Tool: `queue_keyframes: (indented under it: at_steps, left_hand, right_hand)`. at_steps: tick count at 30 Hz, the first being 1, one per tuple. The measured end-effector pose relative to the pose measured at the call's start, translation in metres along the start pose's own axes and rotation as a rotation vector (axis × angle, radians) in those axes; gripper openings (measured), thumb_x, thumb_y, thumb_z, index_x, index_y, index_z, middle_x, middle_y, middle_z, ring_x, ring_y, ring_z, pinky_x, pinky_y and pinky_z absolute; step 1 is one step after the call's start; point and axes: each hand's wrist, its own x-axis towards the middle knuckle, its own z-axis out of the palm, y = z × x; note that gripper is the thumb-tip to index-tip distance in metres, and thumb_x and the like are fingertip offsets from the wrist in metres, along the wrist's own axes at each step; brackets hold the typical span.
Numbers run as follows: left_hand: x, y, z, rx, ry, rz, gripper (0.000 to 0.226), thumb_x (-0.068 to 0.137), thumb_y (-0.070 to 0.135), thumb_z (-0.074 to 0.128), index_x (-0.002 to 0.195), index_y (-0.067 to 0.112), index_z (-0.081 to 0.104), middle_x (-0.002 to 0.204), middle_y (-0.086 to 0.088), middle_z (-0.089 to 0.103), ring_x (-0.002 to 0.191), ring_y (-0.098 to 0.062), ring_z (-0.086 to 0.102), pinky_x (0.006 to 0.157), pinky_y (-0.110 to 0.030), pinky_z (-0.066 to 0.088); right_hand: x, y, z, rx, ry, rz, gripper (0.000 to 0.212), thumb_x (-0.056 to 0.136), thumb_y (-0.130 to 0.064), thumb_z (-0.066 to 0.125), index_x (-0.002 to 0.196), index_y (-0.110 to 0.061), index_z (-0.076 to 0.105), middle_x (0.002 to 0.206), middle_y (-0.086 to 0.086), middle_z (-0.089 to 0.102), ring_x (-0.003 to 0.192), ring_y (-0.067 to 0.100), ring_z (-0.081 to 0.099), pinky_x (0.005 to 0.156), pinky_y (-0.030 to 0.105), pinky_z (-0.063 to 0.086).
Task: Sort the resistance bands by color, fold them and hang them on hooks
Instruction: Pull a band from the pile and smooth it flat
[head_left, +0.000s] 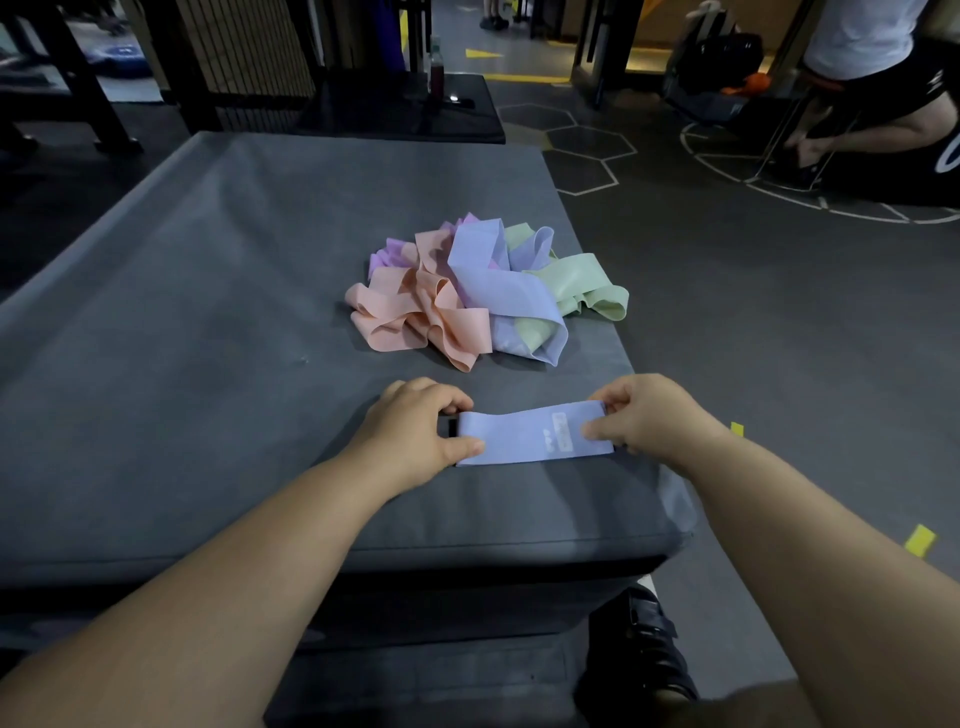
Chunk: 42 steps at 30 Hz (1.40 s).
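A flat lavender-blue resistance band (524, 434) with a white label lies near the front right of the grey mat (208, 312). My left hand (415, 431) pinches its left end, thumb on top. Its right end is pinched by my right hand (644, 415). Farther back on the mat sits a tangled pile of bands: peach ones (415, 312) at the left, a lavender-blue one (498, 280) in the middle, pale green ones (582, 286) at the right and purple ones (387, 257) behind. No hooks are in view.
The mat's right edge runs just past the pile, dropping to a dark floor with hexagon lines. A black bench (405, 109) with a bottle stands behind the mat. Another person sits at the far right (883, 104). My dark shoe (639, 644) shows below the mat.
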Motion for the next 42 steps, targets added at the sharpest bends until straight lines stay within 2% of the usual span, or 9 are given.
queue_keyframes:
  at_steps: [10,17,20,23,27,29,34,37,42]
  left_hand:
    - [0.002,0.006,-0.003,-0.007,-0.033,-0.057,0.027,0.075,0.037,0.077,0.095,0.034,0.059,0.103,0.014,0.053,0.11,-0.014,0.045,0.095,-0.032,0.04]
    - [0.0,0.008,-0.004,-0.112,-0.056,-0.077,0.028,0.074,0.031,0.077,0.087,0.03,0.052,0.089,0.014,0.06,0.093,-0.014,0.057,0.08,-0.035,0.05]
    - [0.0,0.007,-0.005,-0.184,-0.052,-0.095,0.039,0.074,0.027,0.079,0.096,0.033,0.048,0.089,0.013,0.06,0.083,-0.013,0.059,0.077,-0.033,0.051]
    - [0.001,0.008,-0.006,-0.3,-0.02,-0.075,0.049,0.077,0.014,0.076,0.113,0.036,0.052,0.084,0.011,0.054,0.07,-0.008,0.053,0.068,-0.021,0.045]
    - [0.002,0.005,-0.012,-0.293,0.124,0.056,0.035,0.076,0.006,0.077,0.077,0.039,0.064,0.084,0.011,0.057,0.074,-0.005,0.055,0.064,-0.009,0.039]
    - [0.002,0.0,-0.014,-0.248,0.197,0.141,0.034,0.074,0.004,0.078,0.071,0.036,0.066,0.084,0.01,0.058,0.081,-0.006,0.056,0.069,-0.008,0.039]
    - [-0.001,-0.013,-0.015,-0.143,0.151,0.295,0.031,0.07,-0.007,0.069,0.082,0.021,0.076,0.088,0.013,0.063,0.084,-0.006,0.06,0.078,-0.03,0.051]
    - [-0.006,-0.017,-0.012,-0.06,0.027,0.252,0.033,0.075,-0.001,0.066,0.089,0.027,0.077,0.093,0.012,0.066,0.089,-0.009,0.062,0.082,-0.031,0.051]
    - [-0.014,-0.018,-0.016,-0.07,-0.137,0.202,0.034,0.077,0.005,0.058,0.096,0.028,0.075,0.097,0.013,0.062,0.095,-0.006,0.059,0.088,-0.025,0.047]
  right_hand:
    - [0.0,-0.002,0.001,0.074,0.023,0.065,0.006,0.078,-0.013,0.071,0.081,-0.018,0.068,0.064,0.001,0.059,0.052,0.017,0.049,0.051,0.025,0.043]
    - [-0.004,-0.005,-0.001,0.235,-0.021,0.122,0.01,0.084,-0.01,0.067,0.093,-0.013,0.064,0.055,0.005,0.061,0.049,0.017,0.061,0.041,0.02,0.04]
    - [-0.006,-0.007,-0.002,0.312,-0.041,0.124,0.005,0.086,-0.009,0.064,0.091,-0.011,0.063,0.062,0.005,0.064,0.056,0.019,0.065,0.042,0.019,0.04]
    - [-0.008,-0.011,-0.003,0.369,-0.049,0.099,0.005,0.09,-0.008,0.061,0.088,-0.012,0.064,0.071,0.005,0.069,0.063,0.018,0.067,0.045,0.019,0.043]
    - [-0.012,-0.015,-0.007,0.53,-0.098,0.051,0.007,0.091,-0.016,0.065,0.092,-0.011,0.068,0.083,0.007,0.073,0.074,0.018,0.071,0.057,0.022,0.049]
    - [-0.013,-0.014,-0.005,0.561,-0.106,0.032,0.016,0.089,-0.026,0.068,0.093,-0.011,0.07,0.085,0.005,0.074,0.08,0.019,0.072,0.065,0.025,0.05]
    - [-0.007,-0.004,0.014,0.28,0.003,-0.064,0.01,0.083,-0.019,0.075,0.082,-0.02,0.065,0.072,-0.003,0.069,0.067,0.011,0.064,0.061,0.021,0.044]
    - [-0.007,0.001,0.019,-0.032,0.084,-0.126,0.012,0.082,-0.026,0.073,0.081,-0.028,0.061,0.071,-0.008,0.059,0.063,0.008,0.052,0.062,0.022,0.042]
    - [-0.015,-0.002,0.026,-0.33,0.052,-0.181,0.009,0.087,-0.03,0.06,0.085,-0.032,0.052,0.081,-0.009,0.056,0.079,0.015,0.054,0.068,0.027,0.039]
